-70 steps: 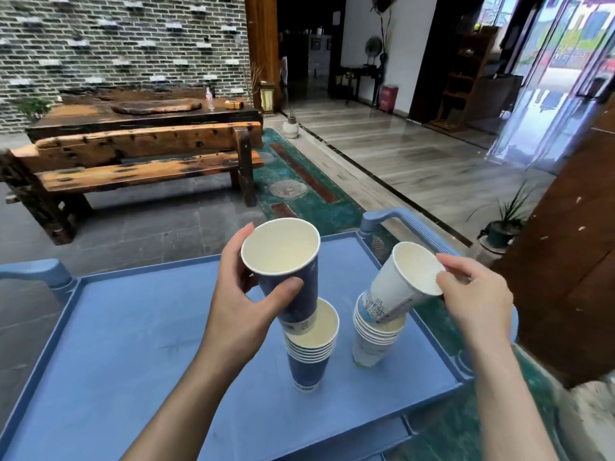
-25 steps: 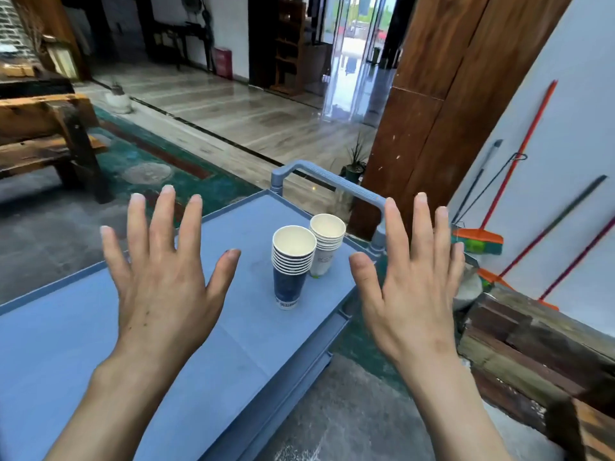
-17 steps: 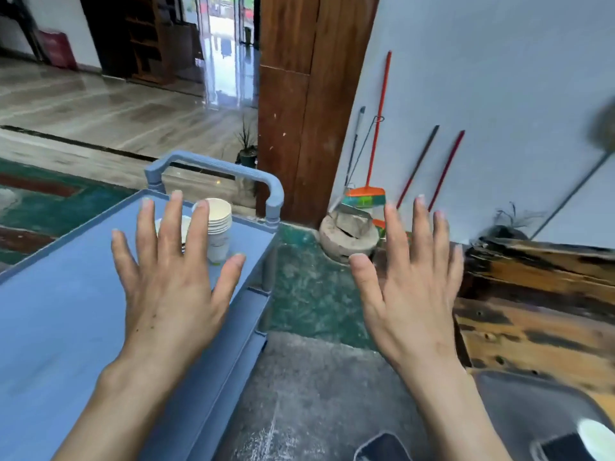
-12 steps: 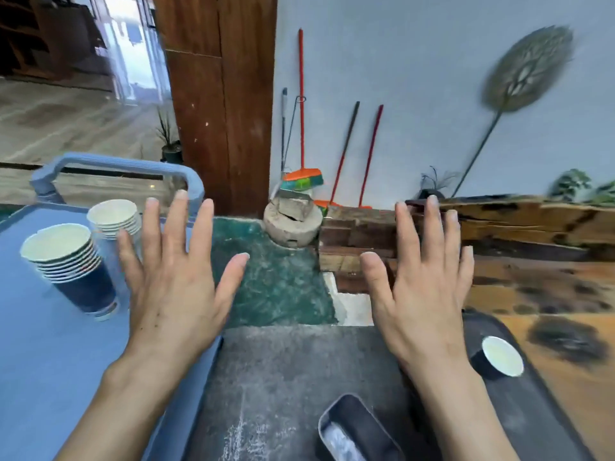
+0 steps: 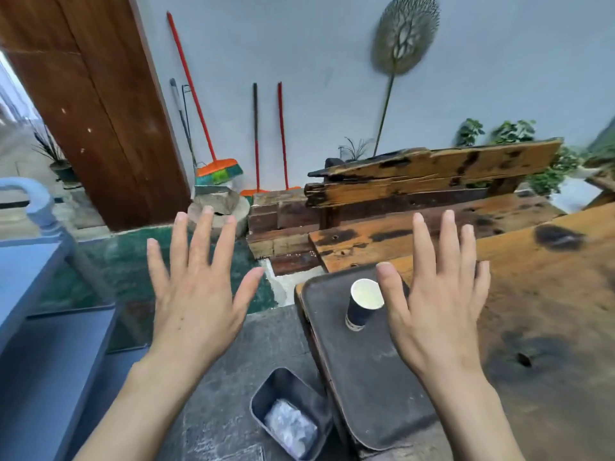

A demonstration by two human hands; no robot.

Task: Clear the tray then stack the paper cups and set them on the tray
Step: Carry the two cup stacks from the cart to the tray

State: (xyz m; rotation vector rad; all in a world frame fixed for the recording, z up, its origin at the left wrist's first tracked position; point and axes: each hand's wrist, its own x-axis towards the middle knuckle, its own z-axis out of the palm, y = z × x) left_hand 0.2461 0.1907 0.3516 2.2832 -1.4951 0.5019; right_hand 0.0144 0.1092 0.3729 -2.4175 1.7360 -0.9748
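Both hands are raised palm-down with fingers spread — neither grip holds anything. The left hand (image 5: 196, 294) hovers over the floor beside the blue cart (image 5: 30, 277). The right hand (image 5: 436, 304) hovers above the dark tray (image 5: 366, 377), which lies on the wooden tabletop (image 5: 549, 311). One blue paper cup (image 5: 362, 304) stands upright on the tray — just beside the right thumb. A small bin (image 5: 289, 414) sits on the floor below the tray's near edge.

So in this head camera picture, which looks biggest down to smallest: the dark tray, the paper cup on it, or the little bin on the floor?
1. dark tray, clearly the largest.
2. bin, mid-sized, though it sits lower and near the frame's bottom edge, so its look may mislead.
3. paper cup, smallest.
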